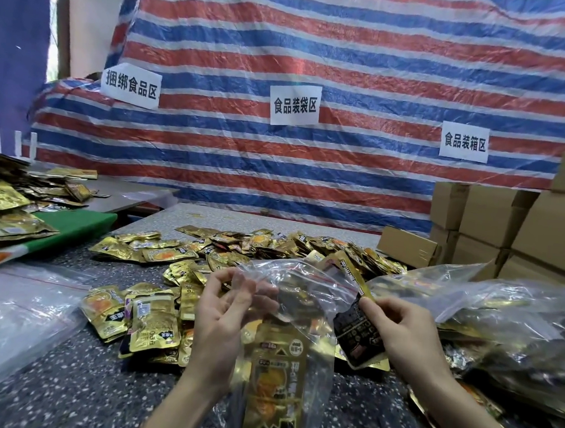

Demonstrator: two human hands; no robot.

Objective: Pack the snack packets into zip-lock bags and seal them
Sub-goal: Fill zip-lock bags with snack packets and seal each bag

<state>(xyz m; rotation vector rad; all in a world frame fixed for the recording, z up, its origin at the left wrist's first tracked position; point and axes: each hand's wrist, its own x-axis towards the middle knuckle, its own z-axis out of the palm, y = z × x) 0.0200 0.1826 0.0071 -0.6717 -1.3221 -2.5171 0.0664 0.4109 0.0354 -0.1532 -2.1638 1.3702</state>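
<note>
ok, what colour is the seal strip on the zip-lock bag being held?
Red: a thin line across the clear zip-lock bag near its mouth. Head view.

The clear zip-lock bag (302,288) you hold at lower centre has its mouth open, with a red zip strip across the top. Your left hand (224,310) pinches its rim. One gold snack packet (276,380) stands upright inside. Your right hand (403,329) grips a second packet (359,333), dark side showing, at the bag's right edge. Loose gold packets (272,246) lie heaped at mid-frame, filled bags (501,312) at right and flat empty bags (17,302) at lower left.
</note>
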